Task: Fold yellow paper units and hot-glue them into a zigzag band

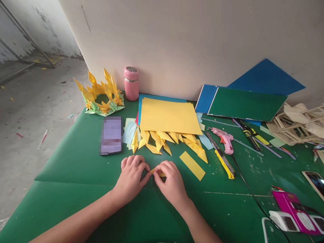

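Between my fingertips is a small piece of yellow paper [162,174], mostly covered by my hands. My left hand [134,173] pinches its left end with thumb and forefinger. On its right side, my right hand [169,179] grips it, fingers curled in. To the right of my right hand lies a flat yellow paper strip [192,165]. Beyond both hands, several folded yellow paper pieces [158,140] lie in a row, partly under a stack of yellow paper sheets [169,116].
A yellow paper crown [105,96], a pink bottle [131,84] and a phone [111,135] stand or lie at the left. Rightward are a utility knife [224,162], a pink glue gun [224,138] with its cord, a magenta-and-white power strip [291,212] and wooden frames [296,123].
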Tool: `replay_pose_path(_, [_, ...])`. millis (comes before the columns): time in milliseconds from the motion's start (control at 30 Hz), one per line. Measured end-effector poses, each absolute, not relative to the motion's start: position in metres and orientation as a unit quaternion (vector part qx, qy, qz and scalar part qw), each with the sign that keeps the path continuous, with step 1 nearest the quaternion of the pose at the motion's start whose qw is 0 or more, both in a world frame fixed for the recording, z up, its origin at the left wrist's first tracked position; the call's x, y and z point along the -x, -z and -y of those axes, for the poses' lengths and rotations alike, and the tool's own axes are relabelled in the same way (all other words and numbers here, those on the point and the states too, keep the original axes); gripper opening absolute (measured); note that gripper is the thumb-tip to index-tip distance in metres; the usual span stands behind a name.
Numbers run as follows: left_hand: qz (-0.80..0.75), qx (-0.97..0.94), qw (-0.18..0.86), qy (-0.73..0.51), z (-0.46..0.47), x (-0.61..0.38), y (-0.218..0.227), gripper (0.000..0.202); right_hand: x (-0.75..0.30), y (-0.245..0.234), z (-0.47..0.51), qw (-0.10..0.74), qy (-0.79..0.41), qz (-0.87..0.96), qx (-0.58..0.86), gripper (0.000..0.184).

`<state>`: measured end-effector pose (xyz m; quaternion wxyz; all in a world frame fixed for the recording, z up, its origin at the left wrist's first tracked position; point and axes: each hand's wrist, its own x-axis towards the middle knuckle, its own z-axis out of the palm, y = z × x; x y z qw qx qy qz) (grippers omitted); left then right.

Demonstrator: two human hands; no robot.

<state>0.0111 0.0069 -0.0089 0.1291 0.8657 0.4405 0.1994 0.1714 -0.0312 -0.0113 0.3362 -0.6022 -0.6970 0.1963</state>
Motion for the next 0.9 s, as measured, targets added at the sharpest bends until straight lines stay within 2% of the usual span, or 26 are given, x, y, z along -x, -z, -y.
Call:
replay_pose_path(567, [-0.452,-0.853,0.166,-0.201,-0.0074,-0.0138,0.0051,0.019,-0.1749,0.0108,0.0294,0.334,-0.204,0.706,0.59,0.014])
replay_pose_path(900, [-0.453,-0.854,0.151,-0.205,-0.0062,-0.015,0.0059,0.015,-0.1751,0.0115,0.0297,0.335,-0.209,0.696,0.6,0.015])
